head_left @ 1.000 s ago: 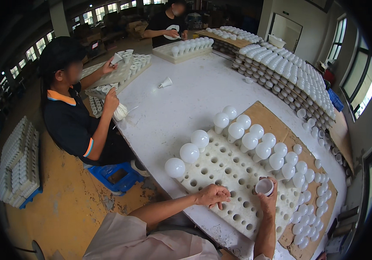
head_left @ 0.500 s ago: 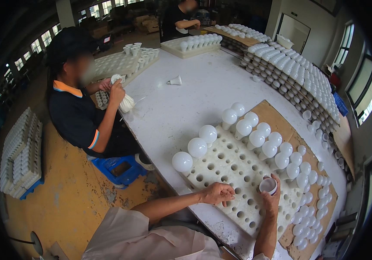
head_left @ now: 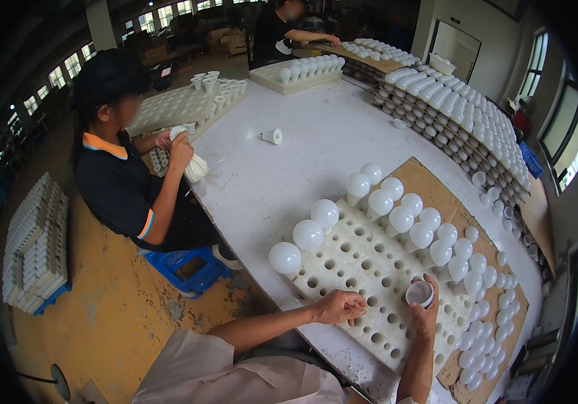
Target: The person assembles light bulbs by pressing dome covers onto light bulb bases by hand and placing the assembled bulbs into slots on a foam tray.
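A white foam tray (head_left: 370,269) full of round holes lies on a long white table (head_left: 302,168) in a big workshop with a yellow floor (head_left: 100,316); the left hand (head_left: 339,306) rests loosely curled on the tray's near edge, holding nothing visible; the right hand (head_left: 426,306) grasps a white bulb housing (head_left: 419,292), open mouth up, axis roughly upright; beyond it stand rows of white bulbs (head_left: 403,215), domes up.

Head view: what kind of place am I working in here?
Likely a light-bulb assembly workshop. A white foam tray with round holes holds rows of white globe bulbs, stacked trays of bulb parts line the long white table, and the right hand holds a white bulb cup.
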